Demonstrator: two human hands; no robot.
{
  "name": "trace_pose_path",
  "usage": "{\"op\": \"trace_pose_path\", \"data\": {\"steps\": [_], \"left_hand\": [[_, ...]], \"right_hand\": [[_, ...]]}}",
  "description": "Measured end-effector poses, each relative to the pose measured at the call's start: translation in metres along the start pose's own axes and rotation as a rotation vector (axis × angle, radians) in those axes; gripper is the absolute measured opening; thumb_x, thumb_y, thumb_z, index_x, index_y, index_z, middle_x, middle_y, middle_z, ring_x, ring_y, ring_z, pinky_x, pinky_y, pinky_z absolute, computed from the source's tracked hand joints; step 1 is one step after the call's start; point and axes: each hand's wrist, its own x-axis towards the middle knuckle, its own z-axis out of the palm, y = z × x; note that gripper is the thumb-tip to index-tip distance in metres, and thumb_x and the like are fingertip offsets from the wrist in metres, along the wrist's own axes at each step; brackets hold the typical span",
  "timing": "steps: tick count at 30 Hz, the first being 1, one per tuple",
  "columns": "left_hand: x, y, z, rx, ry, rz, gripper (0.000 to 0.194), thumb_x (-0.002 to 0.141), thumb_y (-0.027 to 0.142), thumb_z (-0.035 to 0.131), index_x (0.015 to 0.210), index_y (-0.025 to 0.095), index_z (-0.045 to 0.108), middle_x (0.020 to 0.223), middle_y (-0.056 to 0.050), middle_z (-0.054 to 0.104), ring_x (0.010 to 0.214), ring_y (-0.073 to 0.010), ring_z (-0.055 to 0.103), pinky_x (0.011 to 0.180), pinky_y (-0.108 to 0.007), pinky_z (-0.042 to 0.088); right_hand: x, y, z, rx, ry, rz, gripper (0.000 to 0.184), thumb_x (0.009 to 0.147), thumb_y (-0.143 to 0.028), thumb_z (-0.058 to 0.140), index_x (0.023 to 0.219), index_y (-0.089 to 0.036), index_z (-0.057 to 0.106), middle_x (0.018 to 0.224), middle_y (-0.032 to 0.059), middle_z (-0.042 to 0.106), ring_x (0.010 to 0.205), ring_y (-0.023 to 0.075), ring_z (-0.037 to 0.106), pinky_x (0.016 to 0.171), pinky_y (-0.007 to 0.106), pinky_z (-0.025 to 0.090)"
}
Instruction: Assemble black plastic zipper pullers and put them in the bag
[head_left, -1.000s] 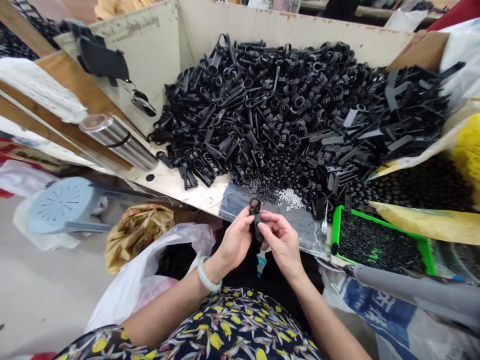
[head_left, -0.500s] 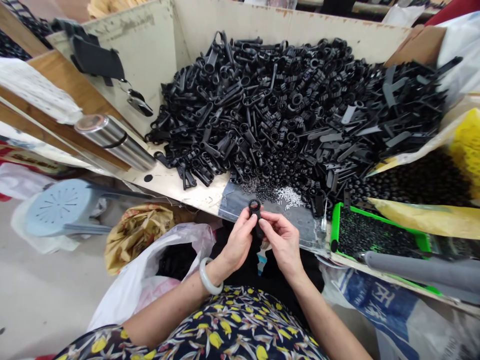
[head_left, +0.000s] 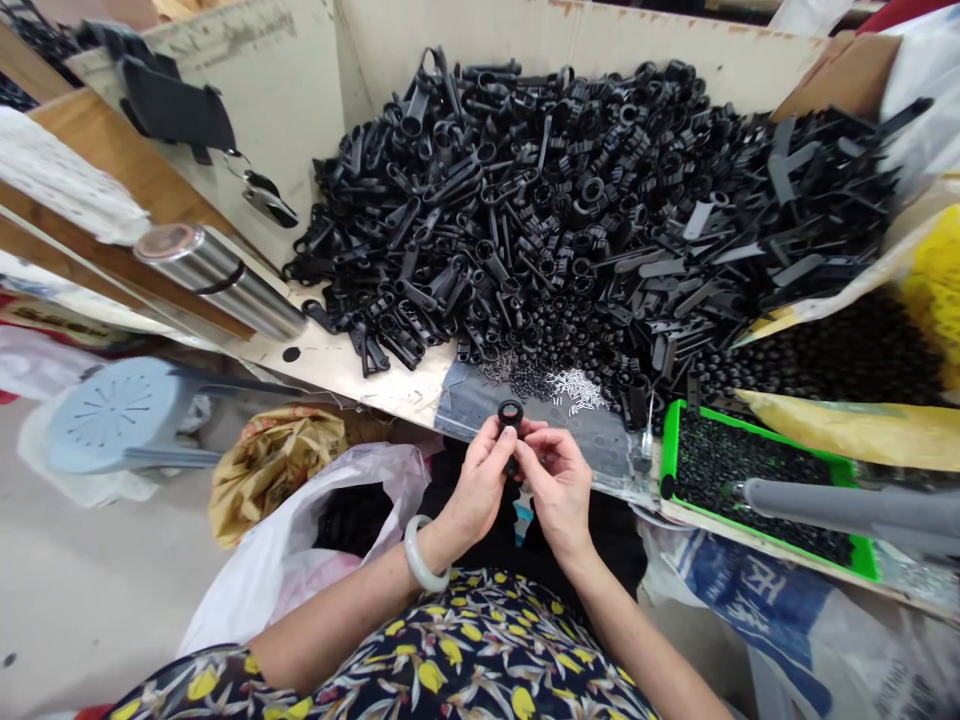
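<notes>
Between my two hands, just in front of the bench edge, is a black plastic part with a ring at its top (head_left: 511,412). My left hand (head_left: 480,478) pinches it from the left, thumb lying just below the ring. My right hand (head_left: 556,482) is closed on its lower end from the right, and the fingers hide most of that end. Ahead of the hands lie small white pins (head_left: 577,390) and little black pieces (head_left: 529,378). Behind them rises a large heap of black plastic parts (head_left: 480,210), many with rings and flat arms.
A steel flask (head_left: 217,280) stands at the left by a wooden board. To the right are a green tray (head_left: 757,490) of small black pieces, a grey cylindrical handle (head_left: 825,505) and a yellow bag (head_left: 847,430). Below left are a white bag (head_left: 300,530) and a blue stool (head_left: 120,415).
The right fingers have curled in more tightly around the part's lower end, covering more of it. The left hand keeps its pinch. The whole view has shifted slightly.
</notes>
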Motion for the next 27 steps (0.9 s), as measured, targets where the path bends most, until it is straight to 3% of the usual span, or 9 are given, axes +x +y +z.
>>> {"op": "trace_pose_path", "data": {"steps": [5, 8, 10, 14, 18, 21, 27], "left_hand": [[0.003, 0.007, -0.002, 0.008, 0.012, 0.031, 0.026, 0.095, 0.040, 0.071, 0.107, 0.018, 0.074, 0.118, -0.010, 0.078, 0.118, -0.0267, 0.068, 0.109, -0.039, 0.048], [0.001, 0.018, -0.003, 0.014, 0.057, 0.059, 0.025, 0.095, 0.040, 0.071, 0.108, 0.018, 0.075, 0.119, -0.010, 0.078, 0.123, -0.0264, 0.066, 0.112, -0.039, 0.045], [-0.001, 0.023, -0.002, -0.020, 0.064, 0.030, 0.028, 0.094, 0.040, 0.073, 0.113, 0.020, 0.075, 0.127, -0.010, 0.076, 0.126, -0.0266, 0.064, 0.112, -0.039, 0.046], [-0.006, 0.025, -0.001, -0.088, 0.033, -0.053, 0.036, 0.091, 0.037, 0.077, 0.124, 0.020, 0.076, 0.140, -0.010, 0.070, 0.132, -0.0269, 0.060, 0.115, -0.039, 0.044], [-0.008, 0.025, -0.005, -0.075, 0.037, -0.051, 0.037, 0.089, 0.035, 0.081, 0.122, 0.020, 0.078, 0.138, -0.010, 0.071, 0.135, -0.0260, 0.059, 0.121, -0.039, 0.038], [-0.009, 0.029, -0.011, -0.001, 0.012, -0.058, 0.036, 0.087, 0.037, 0.082, 0.118, 0.018, 0.080, 0.132, -0.012, 0.074, 0.129, -0.0280, 0.063, 0.118, -0.041, 0.042], [-0.010, 0.026, -0.018, 0.113, 0.029, 0.037, 0.034, 0.086, 0.041, 0.083, 0.111, 0.017, 0.082, 0.115, -0.011, 0.080, 0.117, -0.0279, 0.070, 0.112, -0.041, 0.048]], "right_hand": [[-0.001, 0.004, -0.006, -0.128, -0.067, -0.099, 0.020, 0.094, -0.041, 0.073, 0.100, -0.023, 0.066, 0.099, 0.0024, 0.068, 0.076, 0.0149, 0.063, 0.071, 0.028, 0.057], [-0.001, 0.005, -0.012, -0.197, -0.088, -0.108, 0.033, 0.091, -0.041, 0.077, 0.114, -0.025, 0.059, 0.104, 0.0022, 0.066, 0.088, 0.0173, 0.066, 0.081, 0.031, 0.058], [0.000, 0.005, -0.013, -0.244, -0.178, -0.096, 0.041, 0.089, -0.042, 0.078, 0.120, -0.026, 0.056, 0.113, 0.0040, 0.066, 0.096, 0.0192, 0.068, 0.085, 0.033, 0.059], [0.004, 0.000, -0.008, -0.341, -0.320, -0.169, 0.026, 0.097, -0.040, 0.068, 0.117, -0.025, 0.062, 0.114, 0.0047, 0.065, 0.097, 0.0190, 0.065, 0.086, 0.032, 0.056], [0.005, -0.005, -0.003, -0.451, -0.290, -0.235, 0.015, 0.100, -0.037, 0.063, 0.101, -0.023, 0.065, 0.098, 0.0017, 0.064, 0.086, 0.0166, 0.061, 0.079, 0.029, 0.050], [0.000, -0.006, -0.001, -0.468, -0.260, -0.227, 0.017, 0.102, -0.037, 0.061, 0.096, -0.022, 0.066, 0.093, 0.0009, 0.065, 0.082, 0.0159, 0.060, 0.076, 0.029, 0.048], [-0.009, -0.002, 0.005, -0.314, -0.210, -0.189, 0.016, 0.101, -0.036, 0.063, 0.097, -0.022, 0.068, 0.113, 0.0057, 0.069, 0.103, 0.0201, 0.067, 0.089, 0.030, 0.053]]}}
